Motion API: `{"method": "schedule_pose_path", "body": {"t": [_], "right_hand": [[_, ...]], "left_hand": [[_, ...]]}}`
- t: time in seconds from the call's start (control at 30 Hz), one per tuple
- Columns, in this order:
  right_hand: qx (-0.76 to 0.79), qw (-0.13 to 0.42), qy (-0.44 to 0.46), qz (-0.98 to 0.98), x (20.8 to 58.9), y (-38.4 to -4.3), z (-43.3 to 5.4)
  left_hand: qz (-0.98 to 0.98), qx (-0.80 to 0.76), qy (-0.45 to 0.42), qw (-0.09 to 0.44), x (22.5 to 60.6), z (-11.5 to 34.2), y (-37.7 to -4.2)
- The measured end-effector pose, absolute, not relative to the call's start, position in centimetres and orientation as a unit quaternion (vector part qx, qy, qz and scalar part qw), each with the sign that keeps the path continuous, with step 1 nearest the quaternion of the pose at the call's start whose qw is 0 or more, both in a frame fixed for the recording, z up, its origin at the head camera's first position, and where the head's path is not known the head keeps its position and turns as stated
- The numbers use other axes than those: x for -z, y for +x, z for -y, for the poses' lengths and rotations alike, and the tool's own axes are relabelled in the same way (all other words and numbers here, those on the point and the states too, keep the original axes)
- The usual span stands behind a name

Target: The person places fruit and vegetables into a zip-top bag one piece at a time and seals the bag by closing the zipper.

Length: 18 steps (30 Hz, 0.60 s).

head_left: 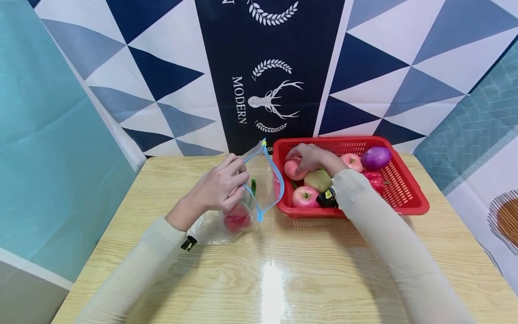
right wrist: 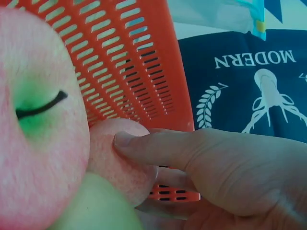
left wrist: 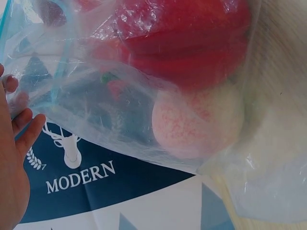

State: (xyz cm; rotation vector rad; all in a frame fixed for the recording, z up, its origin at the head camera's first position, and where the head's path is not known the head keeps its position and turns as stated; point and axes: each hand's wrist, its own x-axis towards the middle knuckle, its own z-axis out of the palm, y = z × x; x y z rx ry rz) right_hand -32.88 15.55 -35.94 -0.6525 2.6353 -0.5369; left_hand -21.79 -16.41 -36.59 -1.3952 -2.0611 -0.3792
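Left wrist view gives us a pale pink ball-shaped fruit [left wrist: 197, 123] inside the clear bag [head_left: 280, 184], hard to pick out in head; only head shows the purple vegetable [head_left: 376, 158]. We read "MODERN" on the backdrop [head_left: 230, 49]. Held fruit [right wrist: 120, 177]: round, speckled pink, inside red basket [head_left: 413, 209], left end; right hand [head_left: 314, 157] half-closed, thumb and fingers round it. Left hand [head_left: 220, 183] curled, pinching the bag's blue rim.

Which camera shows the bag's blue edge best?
The head view, because most of the blue edge shows, in a big open loop. The left wrist view gives pale, partial strips beside the left hand; the right wrist view just a corner.
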Motion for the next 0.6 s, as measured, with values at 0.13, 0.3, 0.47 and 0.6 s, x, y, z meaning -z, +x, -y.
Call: {"method": "schedule_pose_path", "body": {"t": [0.13, 0.3, 0.47, 0.6], "right_hand": [[0.194, 0.182, -0.220, -0.938, 36.03, -32.97, -15.69], [0.195, 0.177, -0.222, -0.939, 36.12, -33.03, -15.68], [0.194, 0.166, -0.230, -0.939, 36.20, -33.09, -15.86], [0.201, 0.158, -0.228, -0.940, 36.21, -33.03, -15.99]], "left_hand": [[0.778, 0.145, -0.528, 0.307, 36.68, 16.36, -21.81], [0.778, 0.146, -0.529, 0.306, 36.89, 16.44, -21.86], [0.777, 0.147, -0.529, 0.309, 36.84, 16.42, -21.90], [0.778, 0.147, -0.528, 0.308, 36.84, 16.42, -21.93]]}}
